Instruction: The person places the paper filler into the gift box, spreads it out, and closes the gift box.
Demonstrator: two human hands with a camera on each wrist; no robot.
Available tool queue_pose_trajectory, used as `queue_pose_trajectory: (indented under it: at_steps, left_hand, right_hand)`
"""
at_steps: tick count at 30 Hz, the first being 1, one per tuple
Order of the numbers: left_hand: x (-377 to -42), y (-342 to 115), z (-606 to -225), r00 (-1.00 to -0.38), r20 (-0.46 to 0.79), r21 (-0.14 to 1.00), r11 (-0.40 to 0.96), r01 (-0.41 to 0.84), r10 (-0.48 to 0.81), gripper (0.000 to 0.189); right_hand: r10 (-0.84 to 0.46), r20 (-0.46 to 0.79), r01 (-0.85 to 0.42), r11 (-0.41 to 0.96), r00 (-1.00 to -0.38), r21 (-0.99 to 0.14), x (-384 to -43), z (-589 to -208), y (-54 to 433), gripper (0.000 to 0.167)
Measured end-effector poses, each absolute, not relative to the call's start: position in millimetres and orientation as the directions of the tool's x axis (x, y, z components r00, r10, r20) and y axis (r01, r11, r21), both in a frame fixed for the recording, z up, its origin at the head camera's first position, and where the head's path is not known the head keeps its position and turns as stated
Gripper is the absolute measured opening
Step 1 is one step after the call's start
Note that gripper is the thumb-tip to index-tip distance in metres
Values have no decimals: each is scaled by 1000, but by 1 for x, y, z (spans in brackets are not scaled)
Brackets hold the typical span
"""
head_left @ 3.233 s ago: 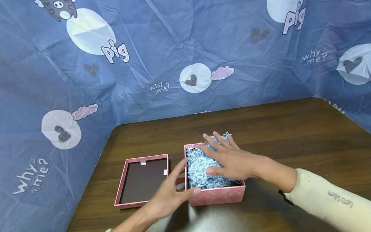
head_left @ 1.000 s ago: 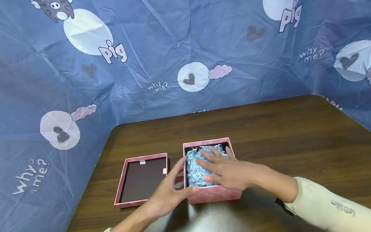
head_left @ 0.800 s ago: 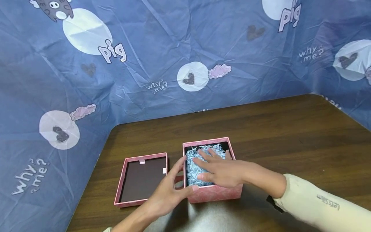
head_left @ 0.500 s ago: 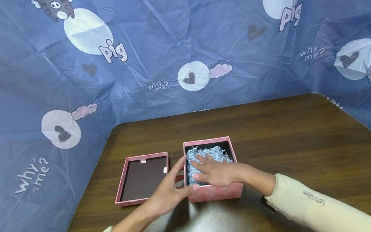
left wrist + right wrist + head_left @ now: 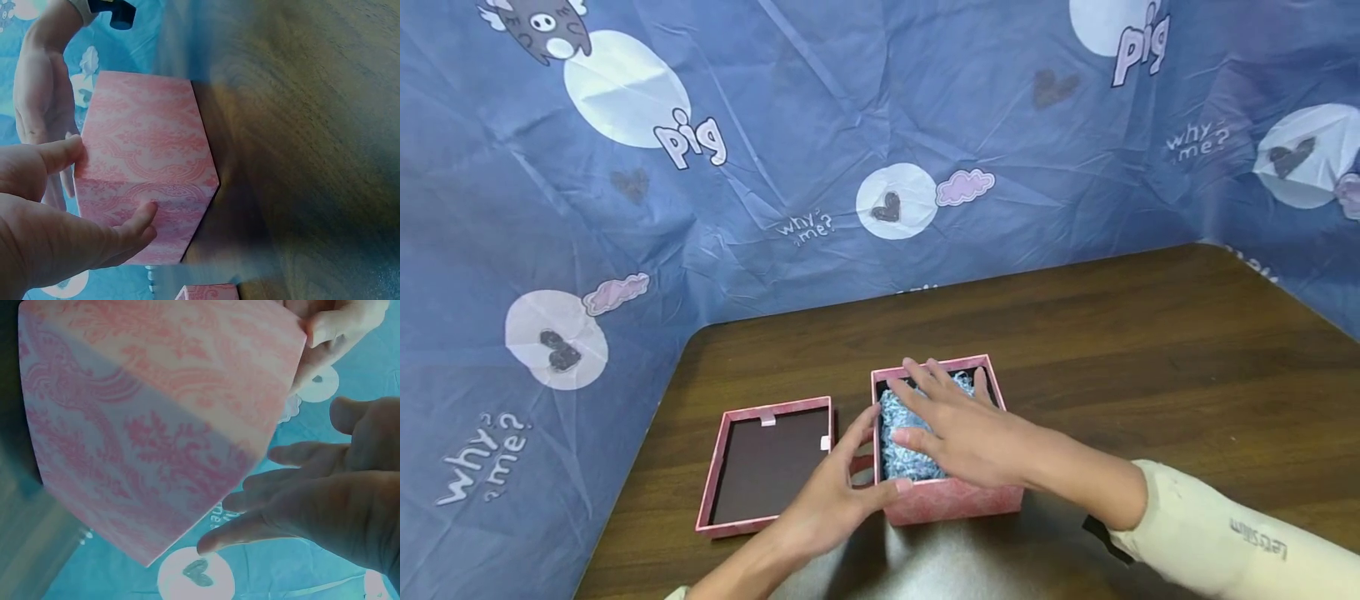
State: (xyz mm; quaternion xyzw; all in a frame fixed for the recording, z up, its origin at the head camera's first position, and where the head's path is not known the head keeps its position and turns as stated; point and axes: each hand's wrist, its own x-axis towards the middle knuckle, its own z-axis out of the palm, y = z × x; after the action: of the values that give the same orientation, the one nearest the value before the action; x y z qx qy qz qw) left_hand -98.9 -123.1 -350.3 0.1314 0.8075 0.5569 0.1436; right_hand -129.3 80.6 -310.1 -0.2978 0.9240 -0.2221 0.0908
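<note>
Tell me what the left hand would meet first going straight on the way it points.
The left hand would meet the pink patterned box first; it spans the near left corner and seems to touch the walls, though exact depth is unclear.

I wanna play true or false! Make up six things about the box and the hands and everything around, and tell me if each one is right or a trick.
1. The pink box has blue shredded paper inside. True.
2. Nobody is touching the pink box. False: the left hand holds its near left corner.
3. The pink lid lies on the table, left of the pink box. True.
4. The dark inside of the pink lid faces down. False: it faces up.
5. The right hand is over the pink box, fingers spread. True.
6. Behind the table is a plain yellow wall. False: a blue cloth is there, with a pig, hearts and clouds.
</note>
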Motion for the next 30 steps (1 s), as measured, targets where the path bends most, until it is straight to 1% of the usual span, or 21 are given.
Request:
queue_pose_trajectory:
  at_steps: [9, 15, 22, 26, 30]
  left_hand:
    - [-98, -130, -346, -932, -82, 952, 304, 31, 353, 79]
    - [-96, -136, -344, -946, -91, 951, 308, 11, 313, 78]
    - [-95, -140, -340, -959, -93, 938, 348, 7, 269, 77]
    - [-97, -146, -334, -970, -111, 933, 359, -27, 214, 77]
    - [-101, -155, -328, -978, -108, 910, 415, -24, 180, 74]
  right_hand:
    - [-616, 5, -530, 673, -788, -516, -121, -307, 72, 66]
    - [-611, -18, -516, 683, -791, -517, -121, -306, 67, 69]
    - [-610, -18, -507, 674, -792, -537, -123, -306, 61, 69]
    - [-621, 8, -532, 665, -784, -525, -123, -306, 56, 68]
    - [-628, 39, -556, 656, -777, -511, -123, -306, 49, 67]
